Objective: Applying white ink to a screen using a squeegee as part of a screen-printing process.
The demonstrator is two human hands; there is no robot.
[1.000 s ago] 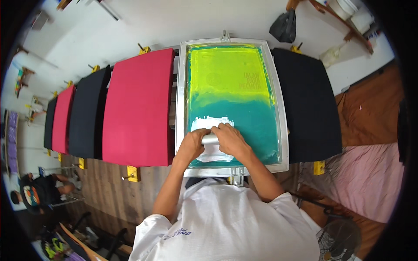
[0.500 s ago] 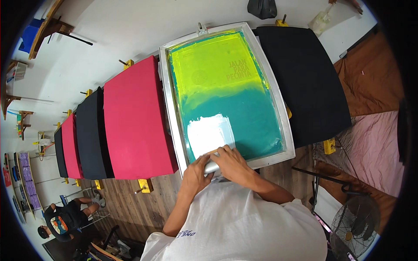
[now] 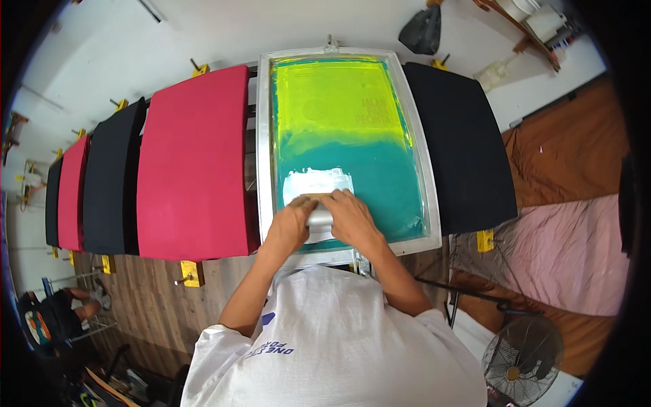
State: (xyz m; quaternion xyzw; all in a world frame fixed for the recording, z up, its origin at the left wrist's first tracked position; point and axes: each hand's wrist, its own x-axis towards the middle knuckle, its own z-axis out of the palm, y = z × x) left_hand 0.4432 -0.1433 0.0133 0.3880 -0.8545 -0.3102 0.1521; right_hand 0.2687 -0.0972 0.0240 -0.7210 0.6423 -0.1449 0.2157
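Note:
A screen-printing frame (image 3: 431, 169) with a pale metal rim lies in front of me. Its mesh is yellow-green in the far half and teal (image 3: 386, 176) in the near half. White ink (image 3: 315, 182) covers a patch at the near left of the mesh. Both my hands grip a squeegee (image 3: 321, 218) with a silver body, standing on this patch. My left hand (image 3: 291, 222) is closed round its left end, my right hand (image 3: 348, 217) round its right end. The squeegee's lower edge is hidden by my fingers.
Pink boards (image 3: 193, 163) and dark boards (image 3: 116, 180) line up at the left, with a black board (image 3: 461, 149) at the right. Yellow clamps (image 3: 192, 273) stick out beneath. A fan (image 3: 522, 363) stands at the near right. Another person (image 3: 54, 315) is at the far lower left.
My hands and the squeegee have moved away from me, from the frame's near edge onto the white patch. The whole view has also turned and shifted somewhat.

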